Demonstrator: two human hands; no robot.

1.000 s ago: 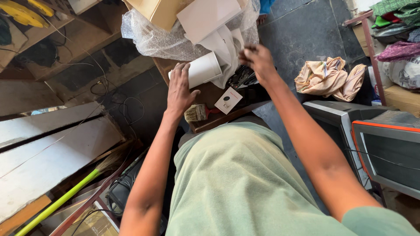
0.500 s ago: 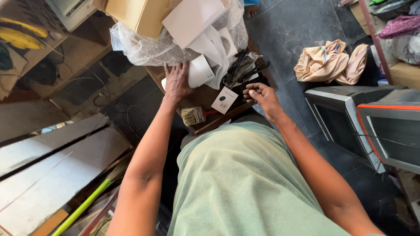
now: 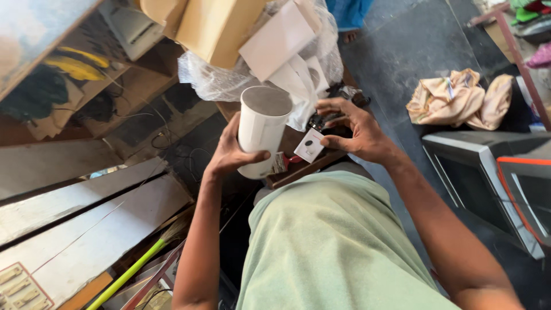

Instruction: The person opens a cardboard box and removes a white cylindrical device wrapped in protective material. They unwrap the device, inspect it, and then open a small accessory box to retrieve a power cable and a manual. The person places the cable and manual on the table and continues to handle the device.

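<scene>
White cylinder (image 3: pixel 261 129) sits upright (gripped low) in left hand (image 3: pixel 232 155).

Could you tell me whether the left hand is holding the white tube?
Yes, the left hand is wrapped around the white tube, lifting it upright.

A single head-worn camera looks steeply down over the person's green-clad lap (image 3: pixel 333 247), close to both forearms. It faces a cluttered wooden bench (image 3: pixel 298 172) at the far centre, with wooden planks (image 3: pixel 74 212) on the left and dark floor (image 3: pixel 413 51) on the right; there is no second view
</scene>
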